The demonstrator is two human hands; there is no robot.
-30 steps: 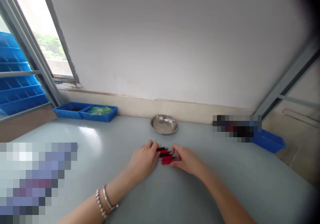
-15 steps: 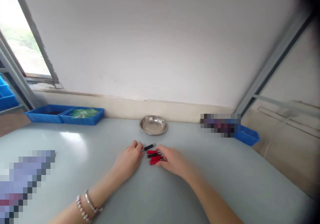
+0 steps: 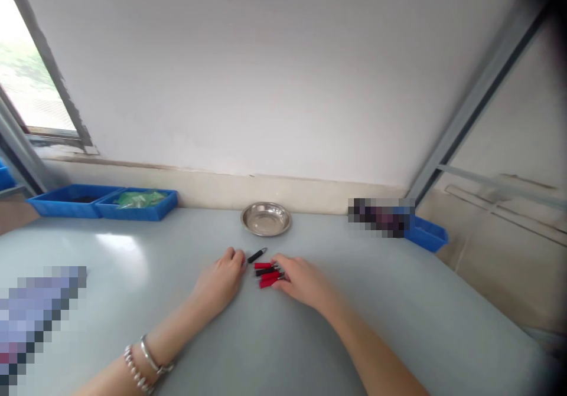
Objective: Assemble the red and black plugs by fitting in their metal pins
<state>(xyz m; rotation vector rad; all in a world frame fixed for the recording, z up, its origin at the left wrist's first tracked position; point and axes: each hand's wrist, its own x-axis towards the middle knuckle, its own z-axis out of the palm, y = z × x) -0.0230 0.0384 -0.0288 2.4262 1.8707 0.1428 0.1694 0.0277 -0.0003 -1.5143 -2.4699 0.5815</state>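
Observation:
My left hand (image 3: 225,275) rests on the table with its fingers curled together. At its fingertips is a slim black-sleeved piece with a metal tip (image 3: 256,257), pointing up to the right; the fingers seem to pinch its near end. Close by on the right, my right hand (image 3: 299,275) has thumb and fingers closed around the metal ends of several small red and black sleeved pieces (image 3: 267,277). Those pieces lie side by side, their sleeves pointing left toward my left hand. Their exact kind is too small to make out.
A round steel dish (image 3: 266,219) stands behind my hands near the wall. Two blue trays (image 3: 137,210) sit at the back left, one with a green plastic bag (image 3: 140,199). Another blue tray (image 3: 427,235) is at the back right, beside a blurred patch. Grey table (image 3: 266,349) underneath.
The view has shifted slightly, so everything sits a little further left. The black piece by my left hand has tilted more steeply. My right hand keeps its grip on the bunch.

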